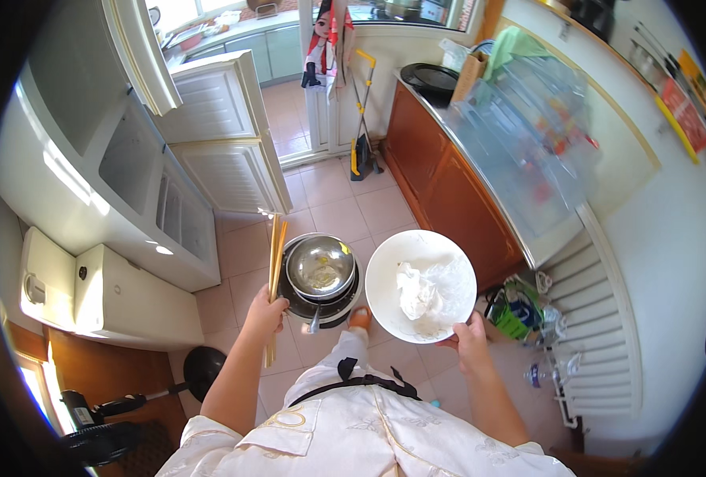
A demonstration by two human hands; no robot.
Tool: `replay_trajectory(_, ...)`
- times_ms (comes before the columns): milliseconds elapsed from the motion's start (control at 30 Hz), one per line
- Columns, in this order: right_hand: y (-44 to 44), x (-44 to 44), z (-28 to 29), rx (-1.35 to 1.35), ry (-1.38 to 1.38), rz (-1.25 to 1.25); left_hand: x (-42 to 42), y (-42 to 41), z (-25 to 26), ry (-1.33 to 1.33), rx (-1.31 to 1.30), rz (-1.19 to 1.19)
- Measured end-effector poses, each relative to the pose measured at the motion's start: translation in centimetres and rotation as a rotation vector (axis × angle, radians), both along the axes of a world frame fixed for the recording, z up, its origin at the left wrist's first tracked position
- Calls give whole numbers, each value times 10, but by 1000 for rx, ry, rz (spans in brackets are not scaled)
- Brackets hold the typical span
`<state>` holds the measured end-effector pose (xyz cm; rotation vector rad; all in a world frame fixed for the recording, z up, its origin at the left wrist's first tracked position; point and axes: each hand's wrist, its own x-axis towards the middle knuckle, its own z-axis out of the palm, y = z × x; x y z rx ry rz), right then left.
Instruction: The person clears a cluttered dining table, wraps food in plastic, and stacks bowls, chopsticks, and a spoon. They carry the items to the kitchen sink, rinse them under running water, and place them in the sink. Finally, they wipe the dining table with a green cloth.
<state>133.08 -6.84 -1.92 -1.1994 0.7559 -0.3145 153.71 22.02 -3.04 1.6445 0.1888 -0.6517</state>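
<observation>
My left hand (264, 317) is closed around a bundle of long wooden chopsticks (278, 256), which point away from me. Just right of them is a stainless steel bowl (320, 268) with yellow residue inside, nested over a dark round vessel (296, 304). A metal handle (314, 321) sticks out toward me below the bowl. My left thumb overlaps the dark rim; what supports this stack is hidden. My right hand (469, 340) grips the near right rim of a white bowl (382, 298), tilted so its inside shows. Crumpled clear and white plastic (419, 292) lies in it.
At left, a fridge (144, 173) has its doors (221, 173) open. A black fan (102, 438) and a wok (205, 371) are lower left. On the right stand a red-brown cabinet (466, 185), bags (519, 310) and a radiator (597, 316). A broom and dustpan (362, 155) lean ahead.
</observation>
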Motion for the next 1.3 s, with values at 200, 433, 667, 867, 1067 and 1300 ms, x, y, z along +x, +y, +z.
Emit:
replay_trajectory(200, -76, 115, -1, 31, 69, 86, 85, -48, -9, 25, -14, 166)
replay_trajectory(433, -156, 250, 22, -30, 112, 184, 209, -119, 0, -91, -16, 255)
replay_trajectory(667, -237, 384, 15, -13, 47, 306, 305, -193, 3, -110, -67, 355)
replay_trajectory(867, -295, 518, 7, -42, 93, 476, 368, -233, 11, -74, 7, 538)
replay_trajectory(1067, -306, 652, 3, -22, 121, 619, 462, -256, 37, -63, -45, 573)
replay_trajectory(1300, -262, 792, -18, -35, 86, 695, 622, -245, 41, -164, -151, 577)
